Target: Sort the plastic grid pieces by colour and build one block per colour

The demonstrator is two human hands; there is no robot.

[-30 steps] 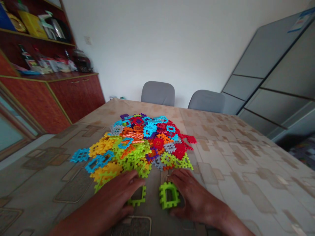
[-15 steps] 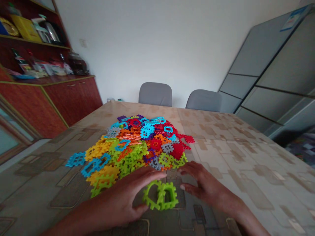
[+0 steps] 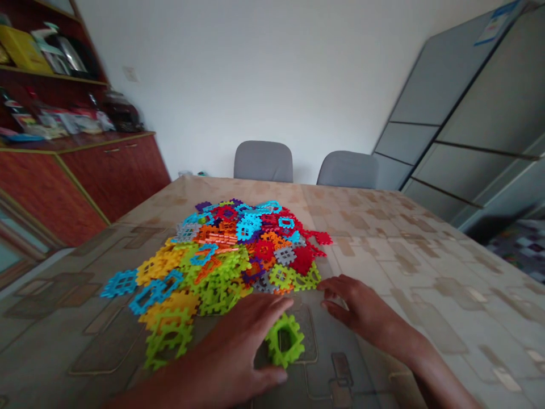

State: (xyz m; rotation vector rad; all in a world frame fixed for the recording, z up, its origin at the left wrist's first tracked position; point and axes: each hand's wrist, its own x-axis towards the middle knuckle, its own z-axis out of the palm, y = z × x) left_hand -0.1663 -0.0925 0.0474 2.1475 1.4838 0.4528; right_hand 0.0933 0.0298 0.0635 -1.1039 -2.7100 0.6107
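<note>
A small assembly of lime-green interlocking plastic blocks [image 3: 286, 341] lies on the table in front of me, with an opening in its visible face. My left hand [image 3: 249, 341] is curved around its left side, thumb and fingers apart, hiding part of it. I cannot make out whether the hand touches it. To the right, my right hand [image 3: 347, 298] hovers low over the table with loosely bent, parted fingers and nothing in it. Its fingertips are near a green triangular-holed piece [image 3: 307, 279] at the edge of the heap of colourful interlocking pieces [image 3: 217, 278].
The patterned table [image 3: 383, 238] stretches out around the heap. Two grey chairs [image 3: 263, 162] stand at its far side against the wall. A red-brown cabinet [image 3: 128, 176] with bottles and kitchen things is on the left, a grey panelled cabinet [image 3: 411, 96] on the right.
My left hand has moved right and now covers the left part of the green assembly. My right hand has shifted slightly right, away from it. The view has turned a little to the right.
</note>
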